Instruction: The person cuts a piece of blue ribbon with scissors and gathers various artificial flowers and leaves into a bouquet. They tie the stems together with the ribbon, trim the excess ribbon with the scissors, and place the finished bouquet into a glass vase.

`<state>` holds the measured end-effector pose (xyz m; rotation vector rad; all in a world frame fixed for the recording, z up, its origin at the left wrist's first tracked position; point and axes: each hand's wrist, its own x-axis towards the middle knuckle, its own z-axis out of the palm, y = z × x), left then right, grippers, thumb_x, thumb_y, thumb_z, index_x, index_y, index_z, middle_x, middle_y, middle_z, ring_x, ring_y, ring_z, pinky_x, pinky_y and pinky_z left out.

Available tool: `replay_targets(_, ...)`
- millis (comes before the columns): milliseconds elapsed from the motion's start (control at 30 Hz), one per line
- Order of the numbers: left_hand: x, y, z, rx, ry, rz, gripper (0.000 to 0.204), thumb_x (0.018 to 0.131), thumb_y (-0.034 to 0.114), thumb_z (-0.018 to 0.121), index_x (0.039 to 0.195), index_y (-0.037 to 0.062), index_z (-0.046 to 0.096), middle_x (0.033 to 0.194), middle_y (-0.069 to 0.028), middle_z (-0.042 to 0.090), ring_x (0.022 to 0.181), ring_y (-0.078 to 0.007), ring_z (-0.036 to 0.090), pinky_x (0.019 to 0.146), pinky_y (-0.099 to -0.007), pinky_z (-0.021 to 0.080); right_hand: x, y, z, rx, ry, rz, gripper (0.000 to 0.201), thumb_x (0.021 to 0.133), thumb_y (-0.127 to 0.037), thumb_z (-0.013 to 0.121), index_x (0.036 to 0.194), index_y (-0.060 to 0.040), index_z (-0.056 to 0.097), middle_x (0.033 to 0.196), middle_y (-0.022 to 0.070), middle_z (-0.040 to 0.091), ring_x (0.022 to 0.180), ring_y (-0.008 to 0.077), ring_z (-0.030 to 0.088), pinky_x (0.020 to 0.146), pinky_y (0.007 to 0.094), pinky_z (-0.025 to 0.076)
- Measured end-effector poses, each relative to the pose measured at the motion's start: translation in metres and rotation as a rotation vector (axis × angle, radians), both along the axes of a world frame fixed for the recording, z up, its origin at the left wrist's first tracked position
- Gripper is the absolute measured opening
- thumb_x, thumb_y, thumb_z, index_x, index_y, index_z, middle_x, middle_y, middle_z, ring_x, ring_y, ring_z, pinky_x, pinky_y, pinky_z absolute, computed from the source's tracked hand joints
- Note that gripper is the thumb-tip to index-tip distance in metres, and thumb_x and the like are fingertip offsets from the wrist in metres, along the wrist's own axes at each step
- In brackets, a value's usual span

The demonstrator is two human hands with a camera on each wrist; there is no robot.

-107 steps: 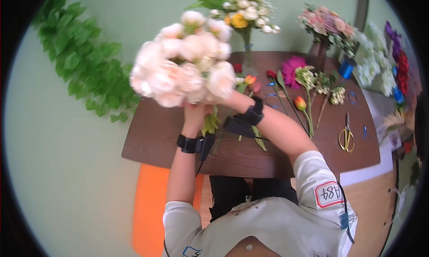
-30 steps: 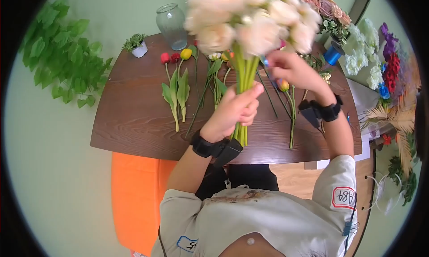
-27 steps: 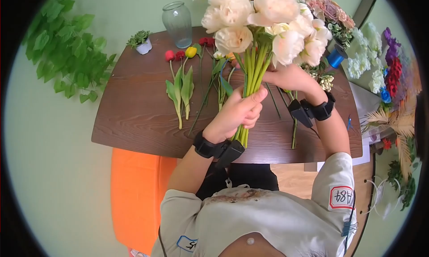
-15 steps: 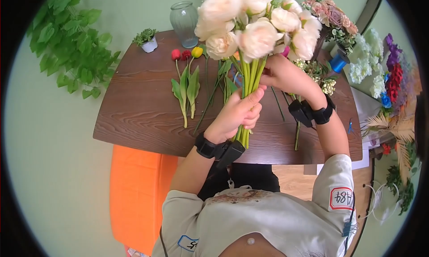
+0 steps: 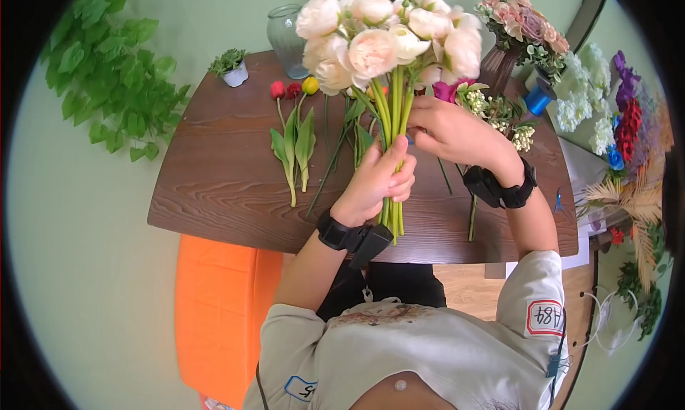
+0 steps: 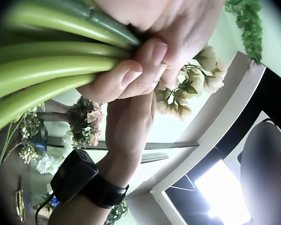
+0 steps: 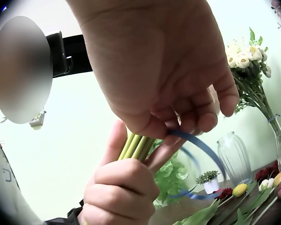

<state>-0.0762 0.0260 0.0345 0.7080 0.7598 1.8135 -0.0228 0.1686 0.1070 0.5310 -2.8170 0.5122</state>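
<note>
In the head view my left hand (image 5: 378, 178) grips a bunch of pale pink and cream artificial peonies (image 5: 374, 53) by the green stems (image 5: 389, 114), blooms up, over the table's front part. Right above it is my right hand (image 5: 457, 132), its fingers at the stems. The right wrist view shows those fingers pinching a thin blue ribbon (image 7: 203, 147), which hangs in a loop beside the bunch. In that view the left fingers (image 7: 122, 187) curl round the stems. The left wrist view has the stems (image 6: 51, 70) close up in the hand.
Red and yellow tulips (image 5: 292, 146) lie on the brown table (image 5: 207, 189). A glass vase (image 5: 287, 42) and a small potted plant (image 5: 232, 69) stand at the back left. To the right are a blue ribbon spool (image 5: 540, 96), white berry sprigs (image 5: 523, 137) and a vase of pink flowers (image 5: 521, 24).
The bunch was held higher and further left; it came down, stems showing, in the left hand's grip. My right hand moved from beside the blooms to the stems, with the ribbon.
</note>
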Motion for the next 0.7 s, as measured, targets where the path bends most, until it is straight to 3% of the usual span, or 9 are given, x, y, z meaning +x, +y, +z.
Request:
replay_targets(233, -0.002, 0.010, -0.009, 0.026, 0.113, 0.147, 0.024, 0.089, 0.033, 0.036, 0.081, 0.0104, 0.039, 0.048, 0.0030, 0.030, 0.034, -0.0034, 0.026, 0.033, -0.0182, 0.023, 0.002, 0.011, -0.014, -0.139, -0.030, -0.067, 0.014, 0.073, -0.007, 0.046, 0.076, 0.0053, 0.052, 0.074, 0.0176, 0.051, 0.069, 0.0311, 0.051, 0.062, 0.0366, 0.041)
replay_targets(367, -0.003, 0.011, -0.009, 0.023, 0.114, 0.132, 0.022, 0.089, 0.030, 0.036, 0.080, 0.0105, 0.038, 0.049, 0.0027, 0.031, 0.034, -0.0036, 0.026, 0.034, -0.0183, 0.023, 0.005, 0.015, -0.024, -0.289, 0.004, -0.162, 0.015, 0.076, -0.012, 0.051, 0.075, 0.0037, 0.052, 0.060, 0.0136, 0.051, 0.053, 0.0273, 0.048, 0.051, 0.0336, 0.038)
replay_targets(467, -0.004, 0.012, -0.009, 0.011, 0.050, 0.144, 0.017, 0.087, 0.027, 0.043, 0.090, 0.0098, 0.042, 0.049, 0.0035, 0.032, 0.034, -0.0030, 0.027, 0.033, -0.0173, 0.025, 0.010, 0.015, -0.027, -0.380, -0.053, -0.248, 0.016, 0.079, -0.014, 0.052, 0.075, 0.0015, 0.053, 0.051, 0.0089, 0.048, 0.045, 0.0191, 0.045, 0.045, 0.0296, 0.035)
replay_targets(533, -0.002, 0.012, -0.006, -0.005, 0.047, 0.176, 0.026, 0.088, 0.025, 0.042, 0.109, 0.0107, 0.042, 0.050, 0.0045, 0.031, 0.034, -0.0025, 0.026, 0.033, -0.0171, 0.025, 0.013, 0.014, -0.028, -0.465, -0.106, -0.287, 0.016, 0.079, -0.015, 0.052, 0.074, 0.0003, 0.053, 0.048, 0.0062, 0.046, 0.043, 0.0143, 0.043, 0.043, 0.0274, 0.033)
replay_targets(600, -0.002, 0.012, -0.007, -0.011, 0.054, 0.170, 0.031, 0.088, 0.024, 0.041, 0.116, 0.0115, 0.038, 0.050, 0.0048, 0.031, 0.035, -0.0022, 0.025, 0.032, -0.0172, 0.025, 0.015, 0.014, -0.030, -0.497, -0.154, -0.342, 0.016, 0.080, -0.015, 0.052, 0.074, -0.0004, 0.054, 0.046, 0.0031, 0.044, 0.042, 0.0083, 0.040, 0.041, 0.0249, 0.031)
replay_targets(700, -0.002, 0.013, -0.008, -0.019, 0.078, 0.173, 0.037, 0.088, 0.024, 0.041, 0.122, 0.0116, 0.035, 0.050, 0.0053, 0.030, 0.035, -0.0019, 0.024, 0.032, -0.0174, 0.024, 0.016, 0.015, -0.035, -0.513, -0.158, -0.349, 0.016, 0.080, -0.015, 0.052, 0.074, -0.0010, 0.054, 0.046, 0.0020, 0.043, 0.041, 0.0083, 0.038, 0.040, 0.0251, 0.030)
